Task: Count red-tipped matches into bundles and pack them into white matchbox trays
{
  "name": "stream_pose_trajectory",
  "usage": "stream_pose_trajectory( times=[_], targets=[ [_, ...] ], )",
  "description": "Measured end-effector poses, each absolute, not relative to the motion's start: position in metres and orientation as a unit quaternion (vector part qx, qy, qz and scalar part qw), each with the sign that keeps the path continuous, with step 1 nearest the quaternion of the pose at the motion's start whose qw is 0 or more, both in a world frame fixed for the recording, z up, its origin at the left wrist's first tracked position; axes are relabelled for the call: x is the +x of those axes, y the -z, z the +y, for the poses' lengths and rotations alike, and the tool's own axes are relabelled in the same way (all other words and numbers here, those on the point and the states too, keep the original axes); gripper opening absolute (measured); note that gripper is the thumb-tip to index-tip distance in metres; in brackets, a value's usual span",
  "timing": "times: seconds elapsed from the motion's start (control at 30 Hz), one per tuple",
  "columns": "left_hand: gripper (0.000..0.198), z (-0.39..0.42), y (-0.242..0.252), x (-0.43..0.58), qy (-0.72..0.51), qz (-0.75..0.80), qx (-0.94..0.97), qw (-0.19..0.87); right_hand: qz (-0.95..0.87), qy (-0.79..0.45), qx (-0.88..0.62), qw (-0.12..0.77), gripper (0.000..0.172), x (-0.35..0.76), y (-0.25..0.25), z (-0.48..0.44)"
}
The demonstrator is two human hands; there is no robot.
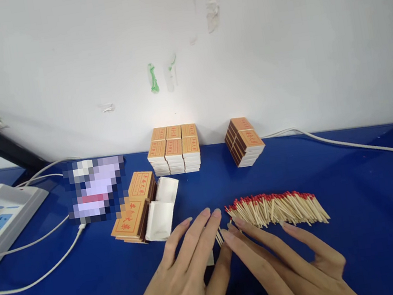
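At the bottom centre of the frame, two hands meet: the left hand (194, 258) has its fingers nearly straight, the right hand (283, 258) its fingers spread. Between their fingertips show about three matches (219, 238); whether either hand grips them cannot be told. Under the left fingers, a pale edge (210, 259) shows, mostly covered.

Just beyond the right fingers, right of centre, lies one pile (276, 210) of red-tipped sticks, too many to count. Left of centre are two stacks of sleeves (135, 216), with two white trays (161, 219) beside them. At mid-frame stand six stacks of matchboxes (173, 147); to their right, two more stacks (245, 140).

Farther left come a pixelated phone (95, 187) and one power strip (15, 221). White cables (351, 143) run at both sides of the blue desk (377, 219), before a marked wall (297, 53).
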State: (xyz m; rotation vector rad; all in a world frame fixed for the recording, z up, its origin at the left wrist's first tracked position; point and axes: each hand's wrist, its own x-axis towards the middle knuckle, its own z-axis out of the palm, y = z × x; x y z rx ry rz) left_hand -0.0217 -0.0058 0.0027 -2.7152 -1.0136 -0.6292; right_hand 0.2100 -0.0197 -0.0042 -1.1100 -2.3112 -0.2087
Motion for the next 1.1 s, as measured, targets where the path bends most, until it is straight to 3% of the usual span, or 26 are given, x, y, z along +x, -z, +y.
stream_pose_trajectory(
  times=[0.27, 0.47, 0.67, 1.1],
  targets=[
    [0.042, -0.007, -0.011, -0.021, 0.231, -0.368, -0.897, 0.083, -0.869, 0.053, -0.397, 0.29, 0.042, 0.216, 0.003, -0.011],
    [0.044, -0.008, -0.008, -0.022, 0.247, -0.374, -0.89, 0.079, -0.89, 0.065, -0.395, 0.219, 0.052, 0.223, -0.002, -0.008],
    [0.042, -0.008, -0.01, -0.021, 0.247, -0.38, -0.888, 0.079, -0.903, 0.077, -0.34, 0.251, 0.045, 0.225, -0.003, 0.001],
    [0.035, -0.008, -0.013, -0.026, 0.242, -0.385, -0.883, 0.118, -0.929, 0.115, -0.296, 0.191, 0.043, 0.234, -0.013, 0.007]
  ],
)
